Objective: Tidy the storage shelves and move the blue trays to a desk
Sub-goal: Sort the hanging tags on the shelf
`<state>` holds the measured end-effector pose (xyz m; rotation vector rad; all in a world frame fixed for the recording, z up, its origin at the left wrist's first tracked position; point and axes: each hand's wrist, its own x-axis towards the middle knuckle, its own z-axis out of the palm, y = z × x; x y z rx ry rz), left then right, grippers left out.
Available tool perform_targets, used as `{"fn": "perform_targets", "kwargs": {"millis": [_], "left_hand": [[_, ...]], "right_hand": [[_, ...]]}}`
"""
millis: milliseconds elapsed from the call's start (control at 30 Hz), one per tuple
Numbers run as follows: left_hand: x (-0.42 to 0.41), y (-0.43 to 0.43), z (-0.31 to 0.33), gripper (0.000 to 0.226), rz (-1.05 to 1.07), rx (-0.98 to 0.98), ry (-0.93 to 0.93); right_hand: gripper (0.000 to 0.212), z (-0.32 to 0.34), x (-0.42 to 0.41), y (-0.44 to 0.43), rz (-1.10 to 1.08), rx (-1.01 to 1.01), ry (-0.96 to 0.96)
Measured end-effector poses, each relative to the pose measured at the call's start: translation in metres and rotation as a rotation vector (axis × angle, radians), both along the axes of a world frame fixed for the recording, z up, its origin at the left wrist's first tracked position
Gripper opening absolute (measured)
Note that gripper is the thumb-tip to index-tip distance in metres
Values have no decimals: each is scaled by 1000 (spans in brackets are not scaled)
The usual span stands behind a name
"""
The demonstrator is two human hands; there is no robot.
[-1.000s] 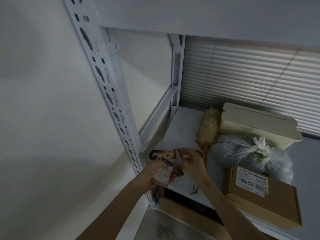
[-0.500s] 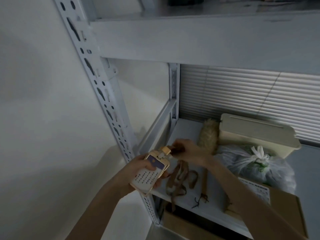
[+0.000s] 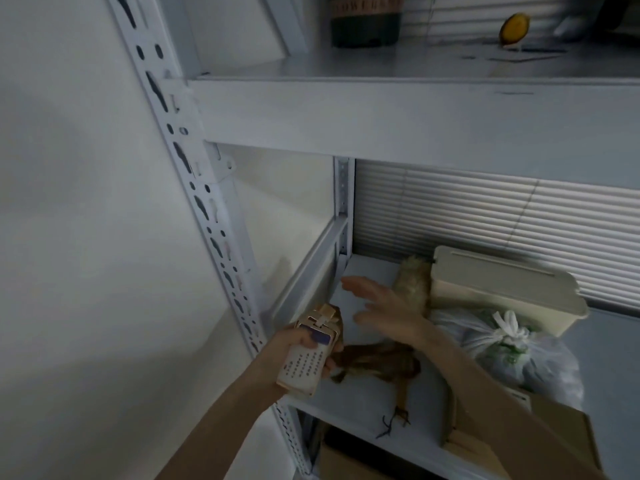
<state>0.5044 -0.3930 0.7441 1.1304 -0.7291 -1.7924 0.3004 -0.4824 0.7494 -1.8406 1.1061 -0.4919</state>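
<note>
1. Front edge, left corner. The storage shelves [image 3: 381, 116] are pale grey steel with a slotted front-left upright [image 3: 194, 188]. Below the middle shelf [image 3: 360, 400], a cardboard carton [image 3: 346, 459] sits on the next level down.
2. Left hand [image 3: 287, 344]. Fingers and thumb are curled around a small white pack [image 3: 304, 368], held just outside the front-left corner of the middle shelf. The pack carries a blue patch and rows of small print, too fine to read; a tan tab projects from its top.
3. Middle shelf, front. A brown strap [image 3: 381, 362] lies on the surface, one end meeting the pack. Bare shelf surface shows along the left edge, between the side rail and the strap.
4. Right hand [image 3: 388, 313]. Fingers are straight and spread; it grips nothing and hangs over the left half of the shelf, above the strap.
5. Middle shelf, right and rear. A brown box [image 3: 568, 431] stands at the front edge, partly behind the right forearm. Behind it lies a knotted plastic bag [image 3: 512, 344], then a cream lidded bin [image 3: 502, 292]. A fluffy duster [image 3: 412, 285] lies just left of the bin.
6. Upper shelf [image 3: 381, 64]. A dark container [image 3: 363, 19] shows the letters "OWERS". A yellow disc [image 3: 514, 26] stands well to its right.
7. Rear. Closed blinds [image 3: 485, 209] back the unit.
</note>
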Motion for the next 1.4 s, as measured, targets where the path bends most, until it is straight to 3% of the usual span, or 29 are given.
{"fn": "perform_targets", "kwargs": {"millis": [33, 100, 167, 300, 433, 633, 900, 967, 1133, 1267, 1400], "left_hand": [[-5, -2, -5, 35, 14, 26, 4], [-14, -8, -11, 25, 50, 80, 26], [-22, -12, -12, 8, 112, 115, 27], [-35, -21, -18, 14, 133, 117, 13], [-45, -24, -22, 12, 73, 115, -5], [-43, -24, -23, 14, 28, 74, -49], [-34, -22, -26, 25, 36, 190, 203], [-32, -21, -23, 23, -3, 173, 140], [-27, -18, -22, 19, -159, 6, -263], [-22, -17, -28, 23, -176, -121, -466], [-7, -17, -30, 26, -115, 5, -336]], "right_hand": [[57, 5, 8, 12, -40, 39, -178], [47, -1, 19, 30, -100, 34, -268], [62, -12, 22, 46, -65, -34, -169], [107, -24, 11, 57, 106, -255, 212], [124, -31, 4, 48, 153, -327, 282], [116, -40, 7, 46, 91, -328, 108], [115, -52, 10, 43, 101, -345, 102], [113, -54, 12, 42, 71, -365, 101], [117, -57, 11, 40, 41, -426, 173], [117, -58, 8, 37, 78, -253, 156], [78, -57, -14, 25, -84, 92, -92]]}}
